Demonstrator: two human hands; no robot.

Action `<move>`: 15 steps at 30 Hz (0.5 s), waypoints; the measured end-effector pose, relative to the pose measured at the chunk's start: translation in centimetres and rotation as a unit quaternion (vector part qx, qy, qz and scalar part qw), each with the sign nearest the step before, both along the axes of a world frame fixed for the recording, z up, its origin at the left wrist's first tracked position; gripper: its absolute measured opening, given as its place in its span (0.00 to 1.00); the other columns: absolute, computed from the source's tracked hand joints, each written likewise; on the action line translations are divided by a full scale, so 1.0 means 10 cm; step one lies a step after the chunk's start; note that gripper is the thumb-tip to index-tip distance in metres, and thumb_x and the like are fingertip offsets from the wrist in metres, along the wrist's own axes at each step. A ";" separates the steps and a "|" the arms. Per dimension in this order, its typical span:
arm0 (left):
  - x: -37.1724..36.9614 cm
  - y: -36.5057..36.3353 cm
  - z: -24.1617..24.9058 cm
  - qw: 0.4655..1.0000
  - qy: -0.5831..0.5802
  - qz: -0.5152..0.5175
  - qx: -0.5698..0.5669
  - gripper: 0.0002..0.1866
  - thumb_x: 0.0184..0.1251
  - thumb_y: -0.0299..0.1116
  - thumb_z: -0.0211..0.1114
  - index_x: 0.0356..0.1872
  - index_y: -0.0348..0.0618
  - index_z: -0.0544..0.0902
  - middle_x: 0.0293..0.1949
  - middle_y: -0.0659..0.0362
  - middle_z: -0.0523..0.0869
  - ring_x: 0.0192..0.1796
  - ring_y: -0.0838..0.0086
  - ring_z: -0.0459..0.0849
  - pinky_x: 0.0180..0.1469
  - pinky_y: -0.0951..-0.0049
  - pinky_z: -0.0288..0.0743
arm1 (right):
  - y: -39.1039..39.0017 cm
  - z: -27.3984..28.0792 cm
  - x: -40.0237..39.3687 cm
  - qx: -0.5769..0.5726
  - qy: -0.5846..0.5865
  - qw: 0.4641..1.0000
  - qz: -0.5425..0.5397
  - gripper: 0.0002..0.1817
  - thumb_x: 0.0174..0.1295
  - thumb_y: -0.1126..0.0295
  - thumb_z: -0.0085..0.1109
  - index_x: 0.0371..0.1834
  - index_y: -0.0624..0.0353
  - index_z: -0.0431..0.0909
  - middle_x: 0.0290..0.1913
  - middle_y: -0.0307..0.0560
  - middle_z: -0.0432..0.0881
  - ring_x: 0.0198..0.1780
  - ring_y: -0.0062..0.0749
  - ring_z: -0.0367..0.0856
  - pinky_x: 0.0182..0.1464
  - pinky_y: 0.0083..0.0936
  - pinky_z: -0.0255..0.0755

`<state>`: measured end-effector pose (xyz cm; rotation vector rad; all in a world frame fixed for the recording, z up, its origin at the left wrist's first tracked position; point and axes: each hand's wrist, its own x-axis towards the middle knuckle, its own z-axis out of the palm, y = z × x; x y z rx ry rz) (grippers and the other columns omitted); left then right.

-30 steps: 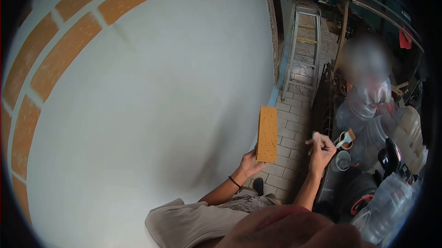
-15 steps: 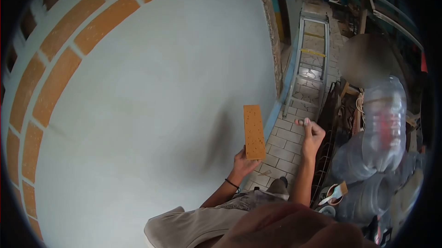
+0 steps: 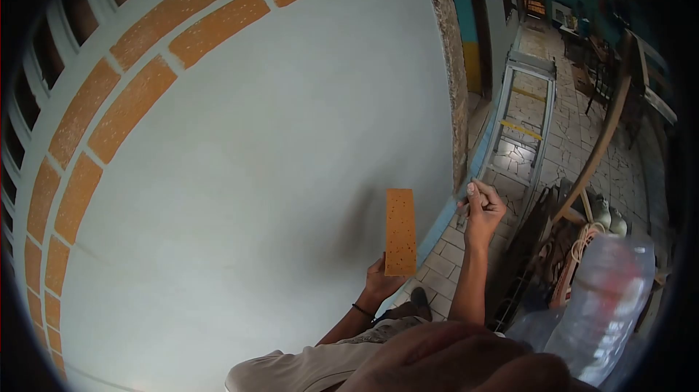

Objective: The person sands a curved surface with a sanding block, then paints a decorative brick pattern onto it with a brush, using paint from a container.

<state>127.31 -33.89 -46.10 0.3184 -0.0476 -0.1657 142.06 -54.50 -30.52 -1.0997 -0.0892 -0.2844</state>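
My left hand (image 3: 384, 280) is closed round the lower end of a rectangular orange sponge (image 3: 400, 230), dotted with small dark holes. The sponge stands upright in front of a pale wall (image 3: 255, 152) and casts a soft shadow on it. Two curving rows of orange brick shapes (image 3: 218, 28) mark the wall's upper and left parts. Raised to the right of the sponge, my right hand (image 3: 482, 214) has its fingers curled and its thumb up. Whatever those fingers may hold is too small or hidden to make out.
A metal ladder (image 3: 520, 126) lies along the tiled floor (image 3: 575, 137) beyond my right hand. At the lower right are large clear plastic bottles (image 3: 604, 305), near a wooden frame (image 3: 601, 155) and a coiled cord (image 3: 582, 240). A rough wall edge (image 3: 453, 86) borders the doorway.
My view has swung, showing more of the floor beyond the ladder. My right hand has turned and its fingers are curled in more. The person on the right and the paint pot with its brush have left the view.
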 end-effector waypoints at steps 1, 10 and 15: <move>0.14 0.01 -0.02 1.000 -0.015 -0.014 0.002 0.28 0.80 0.53 0.57 0.72 0.50 0.76 0.71 0.57 0.77 0.74 0.64 0.73 0.77 0.57 0.62 | 0.04 -0.01 0.15 0.023 -0.021 1.000 -0.006 0.13 0.66 0.73 0.74 0.47 0.71 0.86 0.35 0.51 0.92 0.42 0.27 0.88 0.49 0.24 0.80; 1.74 -0.06 -0.01 0.993 -0.101 -0.056 0.031 0.29 0.83 0.53 0.52 0.76 0.48 0.71 0.74 0.55 0.75 0.75 0.60 0.71 0.77 0.53 0.61 | -0.10 -0.11 1.51 -0.003 -0.050 0.997 -0.050 0.23 0.76 0.60 0.64 0.24 0.63 0.82 0.36 0.45 0.89 0.40 0.24 0.82 0.51 0.27 0.75; 2.51 -0.16 0.27 0.990 -0.105 -0.085 -0.047 0.28 0.83 0.49 0.53 0.76 0.47 0.71 0.73 0.54 0.75 0.74 0.59 0.74 0.77 0.54 0.63 | -0.10 -0.05 2.13 0.109 -0.067 0.985 -0.116 0.27 0.77 0.57 0.62 0.18 0.53 0.68 0.22 0.36 0.72 0.27 0.20 0.64 0.37 0.25 0.60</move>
